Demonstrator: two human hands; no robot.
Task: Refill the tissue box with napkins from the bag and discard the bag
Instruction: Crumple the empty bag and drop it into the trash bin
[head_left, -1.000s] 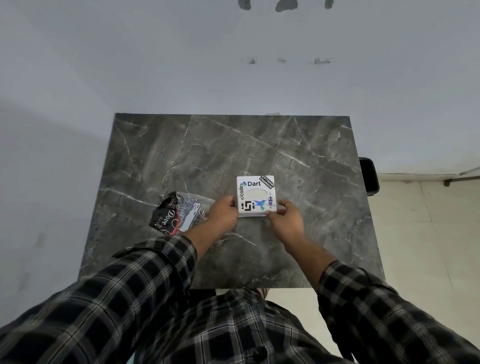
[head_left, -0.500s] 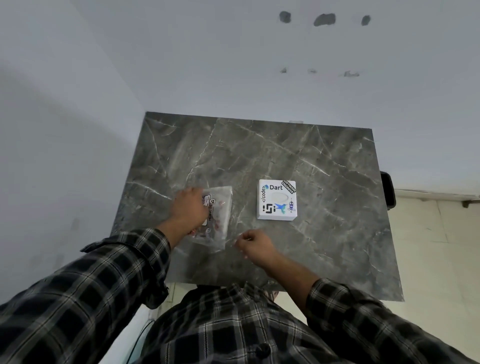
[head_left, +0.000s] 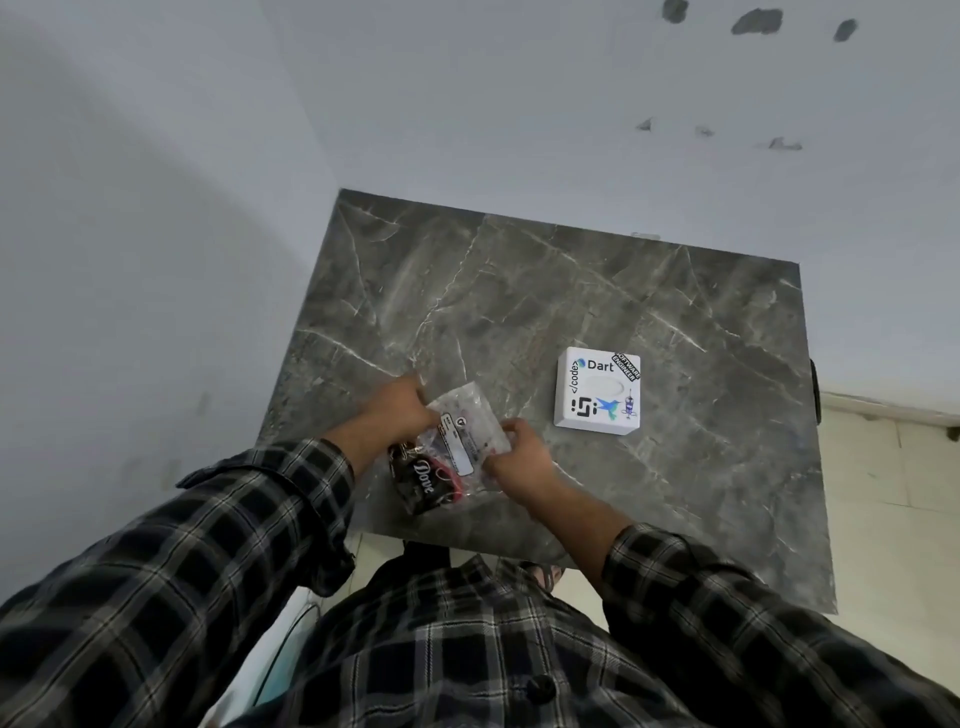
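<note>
A clear plastic bag (head_left: 462, 441) with a black "Dove" print and a white label lies near the front left of the grey marble table (head_left: 545, 291). My left hand (head_left: 400, 415) grips its left side. My right hand (head_left: 519, 452) pinches its right edge. The white square tissue box (head_left: 597, 389), covered in stickers with an oval slot on top, sits closed on the table to the right of both hands, untouched. I cannot tell what is inside the bag.
The table stands against a pale wall at the back and left. A dark object (head_left: 814, 389) pokes out past the table's right edge. Tiled floor (head_left: 893, 519) lies to the right. A foot (head_left: 543, 574) shows below the table's front edge.
Both hands left the tissue box and went left to the bag. My left hand took it first, then my right hand joined and the bag turned, showing its black print.
</note>
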